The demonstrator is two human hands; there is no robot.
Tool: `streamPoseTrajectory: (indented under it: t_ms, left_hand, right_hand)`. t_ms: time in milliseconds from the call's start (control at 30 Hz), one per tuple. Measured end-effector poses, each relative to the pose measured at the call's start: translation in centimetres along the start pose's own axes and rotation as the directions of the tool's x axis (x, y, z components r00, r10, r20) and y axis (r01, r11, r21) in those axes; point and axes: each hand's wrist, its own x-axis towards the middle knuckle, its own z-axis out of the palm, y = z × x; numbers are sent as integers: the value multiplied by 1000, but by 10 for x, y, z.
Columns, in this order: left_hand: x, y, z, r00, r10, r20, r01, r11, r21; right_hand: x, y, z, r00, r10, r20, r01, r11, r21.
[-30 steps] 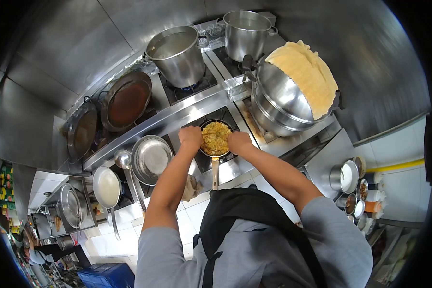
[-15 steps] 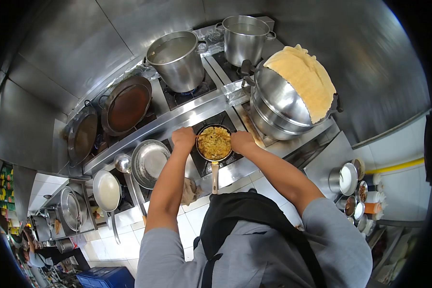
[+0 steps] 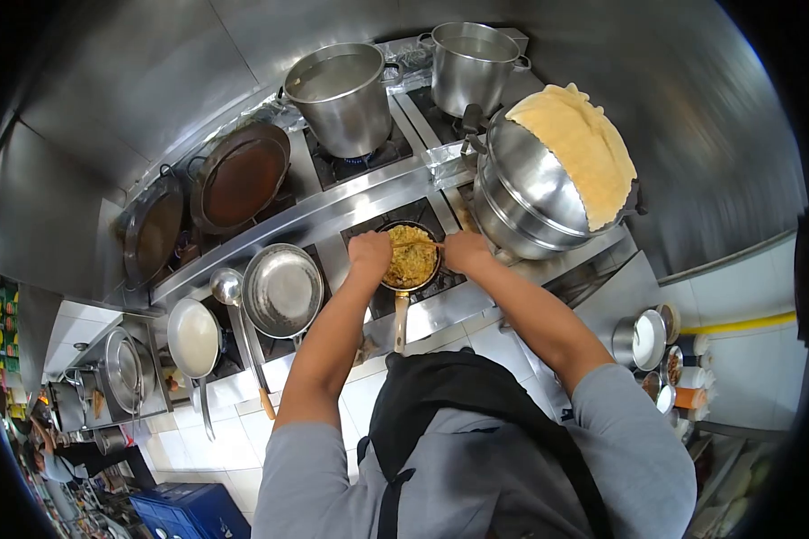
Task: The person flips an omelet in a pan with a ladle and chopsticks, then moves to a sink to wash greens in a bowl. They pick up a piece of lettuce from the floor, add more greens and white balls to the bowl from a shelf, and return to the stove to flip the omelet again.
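Note:
A small frying pan (image 3: pixel 402 314) sits on a stove burner, its handle toward me. Yellow, chunky food like an egg mixture (image 3: pixel 413 266) fills it. My left hand (image 3: pixel 370 251) is closed at the pan's left rim. At the right rim, my right hand (image 3: pixel 465 252) is closed too. A thin brownish wooden stick (image 3: pixel 420 243) runs across the top of the food between the two fists, and both appear to grip it. Its exact kind, and whether it is one piece or two, I cannot make out.
Left of the pan stand a steel pan (image 3: pixel 283 292), a ladle (image 3: pixel 227 287) and a white pan (image 3: pixel 194 340). Behind are dark woks (image 3: pixel 240 180) and tall pots (image 3: pixel 346 112). A large steamer (image 3: pixel 519 202) with yellow cloth (image 3: pixel 580 148) stands right. Another person (image 3: pixel 63 465) is far left.
Both fists stay at the pan's rim, with the stick between them. The whole view has shifted slightly, and the pan and hands appear a little higher and to the right.

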Motion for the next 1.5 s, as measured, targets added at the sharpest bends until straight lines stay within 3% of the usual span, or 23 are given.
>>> streamPoseTrajectory:
  t_ms: [100,233,333,367,467,533,600,700,800,933,1000,1067,1167,1267,1300,1400,1500]
  left_hand:
    - [9,-7,13,996,-93,8,93,990,-110]
    - [-16,-13,-16,999,-7,50,11,996,-86]
    - [-8,1,25,998,34,47,-31,997,-68]
    - [-4,-2,35,999,-15,43,18,996,-90]
    - [-18,-12,1,998,-43,35,46,993,-107]
    - [-22,-9,-3,998,-23,66,29,996,-85]
    - [-34,3,-1,990,114,82,-111,993,-44]
    - [-22,-6,39,998,46,46,-44,997,-62]
    - [-43,-25,-12,989,106,106,-97,992,-83]
    - [-49,-9,6,982,162,100,-161,987,-20]
    - [-45,-7,14,992,88,91,-89,996,3]
    - [-42,-17,11,993,-7,120,19,995,-100]
    - [-48,-15,-7,994,45,98,-31,990,-137]
    - [-29,10,19,994,101,40,-97,991,-93]
    - [-24,20,20,992,69,108,-64,997,-45]
    - [-18,8,13,997,-28,77,37,991,-126]
    - [-14,6,-6,996,1,84,11,990,-139]
  right_hand:
    - [-3,11,-8,999,44,18,-43,999,-20]
    - [-33,17,-15,1000,-17,-20,18,999,37]
    - [-35,14,-5,997,3,78,-3,1000,-11]
    - [-35,15,-6,997,5,75,-4,1000,-11]
    - [-41,18,-14,996,42,77,-42,999,2]
    - [-54,16,-23,999,-3,53,4,1000,-5]
    - [-51,12,-12,997,-30,72,33,999,-29]
    - [-54,9,-16,994,-46,95,50,998,-39]
    - [-57,12,-21,992,-40,121,44,999,-26]
    - [-59,2,-8,989,-92,118,99,993,-63]
    - [-55,1,-7,990,-82,115,89,994,-64]
    - [-55,4,-10,991,-64,115,72,995,-63]
    - [-63,3,-22,990,-56,131,70,993,-100]
    - [-50,1,-10,998,-53,19,55,992,-109]
    - [-47,-1,-9,998,-53,34,57,991,-120]
    - [-42,3,-10,998,-52,33,57,988,-145]
    - [-47,4,-20,999,-53,11,54,990,-130]
